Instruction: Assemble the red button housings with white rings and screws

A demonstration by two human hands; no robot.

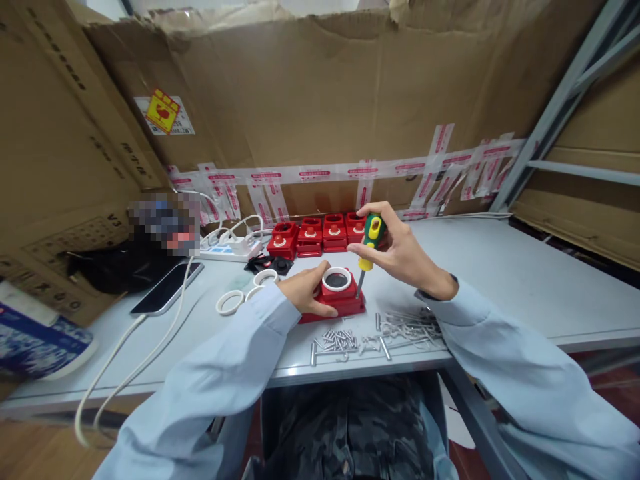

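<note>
A red plastic housing (345, 305) with a white ring (337, 279) on top lies on the table in front of me. My left hand (311, 291) grips its left side, thumb and fingers around it. In my right hand (397, 247) is a green and yellow screwdriver (373, 235), held upright with a slight tilt. The screwdriver's shaft points down at the housing's right edge; whether its tip sits in a screw is too small to tell. Loose screws (339, 340) lie in a pile just in front of the housing.
Several red housings (310, 233) stand in a row at the back. White rings (231, 303) lie left of my hand. Metal hooks and rods (407, 327) are near the front edge. A phone (167, 288), cables and a power strip (233, 250) occupy the left; cardboard (320, 93) walls the back.
</note>
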